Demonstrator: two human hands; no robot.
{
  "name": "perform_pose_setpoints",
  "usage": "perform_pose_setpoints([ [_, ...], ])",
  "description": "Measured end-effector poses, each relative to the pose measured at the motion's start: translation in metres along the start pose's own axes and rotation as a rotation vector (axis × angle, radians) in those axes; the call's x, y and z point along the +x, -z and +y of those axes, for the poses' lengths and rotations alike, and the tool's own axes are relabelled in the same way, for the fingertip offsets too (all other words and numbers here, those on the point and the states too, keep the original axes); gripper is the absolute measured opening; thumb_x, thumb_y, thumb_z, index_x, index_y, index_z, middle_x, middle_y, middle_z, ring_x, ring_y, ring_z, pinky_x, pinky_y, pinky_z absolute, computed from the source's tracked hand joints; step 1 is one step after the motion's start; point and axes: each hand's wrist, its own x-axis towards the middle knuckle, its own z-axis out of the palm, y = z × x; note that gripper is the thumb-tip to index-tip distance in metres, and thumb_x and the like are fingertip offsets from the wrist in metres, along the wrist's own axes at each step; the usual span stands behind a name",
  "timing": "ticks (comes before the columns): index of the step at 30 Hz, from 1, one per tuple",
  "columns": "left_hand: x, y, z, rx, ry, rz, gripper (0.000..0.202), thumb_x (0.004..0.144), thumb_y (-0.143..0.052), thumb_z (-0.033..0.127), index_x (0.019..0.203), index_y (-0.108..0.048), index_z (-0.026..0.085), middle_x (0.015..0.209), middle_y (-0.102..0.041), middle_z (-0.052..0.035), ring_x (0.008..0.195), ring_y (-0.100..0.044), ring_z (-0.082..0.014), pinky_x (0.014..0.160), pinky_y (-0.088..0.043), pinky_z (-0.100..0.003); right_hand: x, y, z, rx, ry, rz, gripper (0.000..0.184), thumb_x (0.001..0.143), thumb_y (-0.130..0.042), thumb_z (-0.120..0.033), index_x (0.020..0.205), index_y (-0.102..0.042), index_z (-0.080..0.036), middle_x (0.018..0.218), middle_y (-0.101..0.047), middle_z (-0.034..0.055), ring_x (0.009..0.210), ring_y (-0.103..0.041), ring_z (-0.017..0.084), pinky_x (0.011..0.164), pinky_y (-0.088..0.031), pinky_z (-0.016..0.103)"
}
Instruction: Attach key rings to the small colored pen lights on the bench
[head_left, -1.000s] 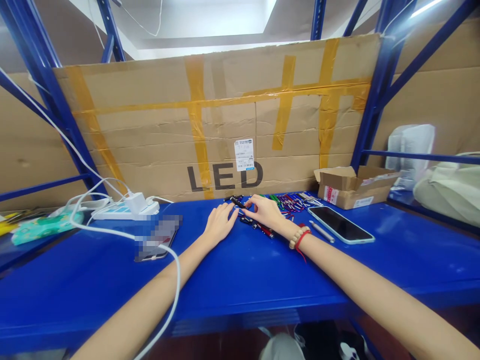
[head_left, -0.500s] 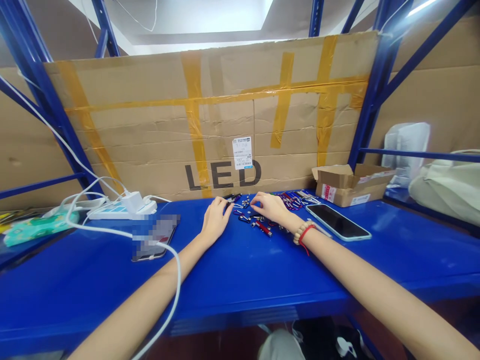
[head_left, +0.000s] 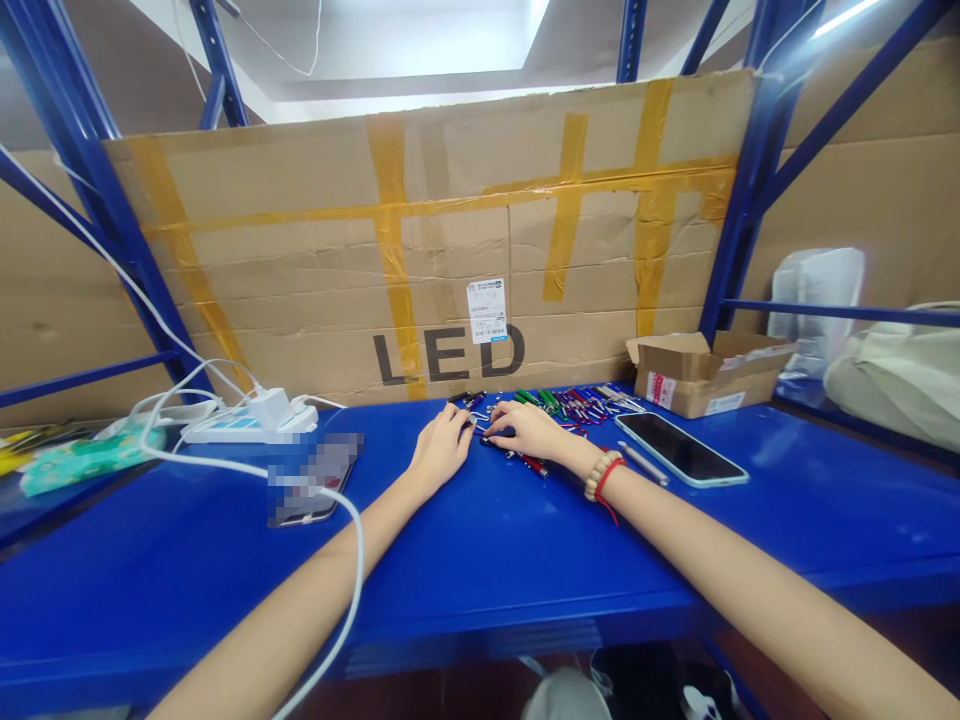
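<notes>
My left hand rests on the blue tabletop with its fingers curled together at the left edge of a spread of small metal pieces. Whatever its fingertips hold is too small to make out. My right hand, with a beaded bracelet and red cord on the wrist, has its fingertips closed on a small dark piece. A red piece lies below the right palm. Behind that hand are green pieces and several purple and red ones. Dark pieces lie beyond the left fingers.
A phone and a silver pen-like stick lie right of my right hand. An open carton stands behind them. At left are a power strip, a blurred-over phone and a white cable crossing my left forearm.
My right hand has come down and slightly left onto the dark piece, uncovering the green pieces behind it. My left hand has shifted slightly right and down. The view has tilted a little.
</notes>
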Motion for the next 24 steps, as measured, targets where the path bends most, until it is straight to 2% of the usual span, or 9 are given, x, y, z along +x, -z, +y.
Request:
perform_pose_setpoints([
  [5,-0.0008,-0.0003,-0.0002,-0.010,-0.002,-0.013,0.018,0.085,-0.038,0.020,0.092,-0.055,0.021,0.098,-0.055,-0.0022,0.089,-0.057,-0.0151,0.077,-0.046,-0.027,0.0014,-0.0006,-0.0009,-0.009,0.001,0.016,0.017,0.080,-0.059,-0.029,0.091,-0.070,-0.023,0.101,-0.061,0.0045,0.092,-0.057,0.018,0.076,-0.041,0.028],
  [14,-0.0012,0.0006,0.0020,-0.011,0.024,-0.050,0.019,0.083,-0.039,0.020,0.091,-0.056,0.021,0.100,-0.055,-0.0028,0.090,-0.057,-0.0149,0.077,-0.047,-0.026,0.0020,-0.0001,-0.0046,-0.001,-0.011,0.031,0.014,0.080,-0.059,-0.032,0.083,-0.069,-0.023,0.098,-0.061,0.0038,0.090,-0.057,0.018,0.075,-0.042,0.027],
  [18,-0.0022,0.0021,0.0024,-0.032,0.020,-0.069,0.019,0.083,-0.039,0.018,0.092,-0.056,0.020,0.101,-0.055,-0.0031,0.091,-0.057,-0.0153,0.077,-0.047,-0.026,0.0028,-0.0034,-0.0029,0.018,-0.001,-0.001,0.014,0.081,-0.057,-0.031,0.087,-0.066,-0.022,0.099,-0.059,0.0046,0.090,-0.056,0.018,0.079,-0.043,0.027],
  [24,-0.0025,0.0011,0.0021,-0.070,-0.035,-0.090,0.018,0.085,-0.037,0.021,0.093,-0.053,0.021,0.101,-0.054,-0.0032,0.092,-0.056,-0.0153,0.078,-0.046,-0.026,0.0052,-0.0040,-0.0047,0.023,-0.094,-0.091,0.021,0.084,-0.052,-0.035,0.093,-0.064,-0.021,0.101,-0.058,0.0068,0.094,-0.054,0.020,0.082,-0.042,0.030],
])
